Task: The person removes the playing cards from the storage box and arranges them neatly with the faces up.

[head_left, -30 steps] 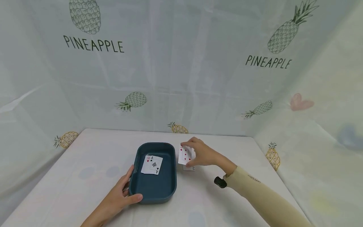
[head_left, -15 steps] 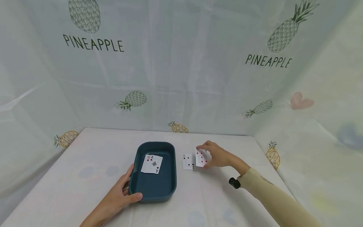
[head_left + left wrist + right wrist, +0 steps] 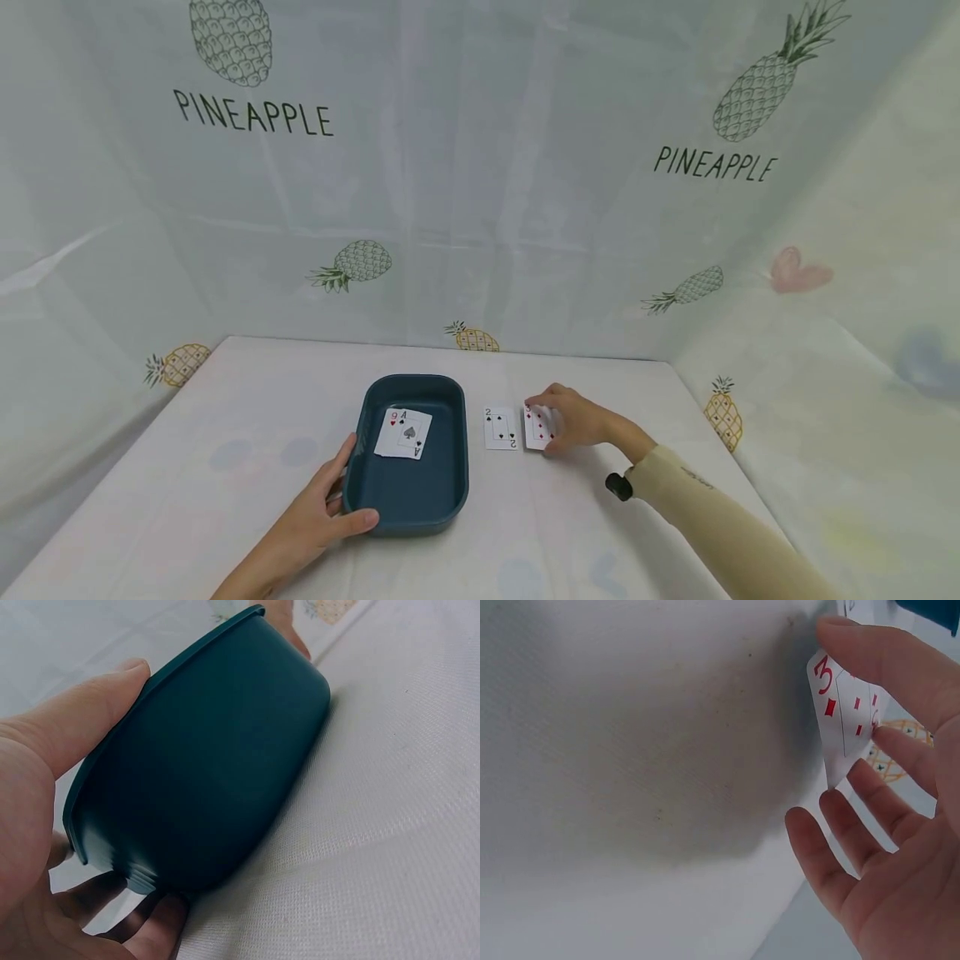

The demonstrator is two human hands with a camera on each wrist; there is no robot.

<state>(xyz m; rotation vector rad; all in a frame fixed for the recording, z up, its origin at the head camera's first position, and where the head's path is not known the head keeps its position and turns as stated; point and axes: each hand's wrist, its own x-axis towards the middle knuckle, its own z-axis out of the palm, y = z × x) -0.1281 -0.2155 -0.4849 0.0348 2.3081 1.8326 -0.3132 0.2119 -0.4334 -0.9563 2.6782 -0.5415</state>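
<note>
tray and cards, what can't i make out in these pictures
Head view: most of the heart card, covered by the ace of spades; any cards beneath are hidden too.
Head view: part of the three of diamonds, behind the right hand.
Left wrist view: the inside of the tray, blocked by its outer wall.
Right wrist view: most of the black two, cut off by the top edge.

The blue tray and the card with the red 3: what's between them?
In the head view, a black two card lies face up on the cloth between the tray and the red three card.
</note>
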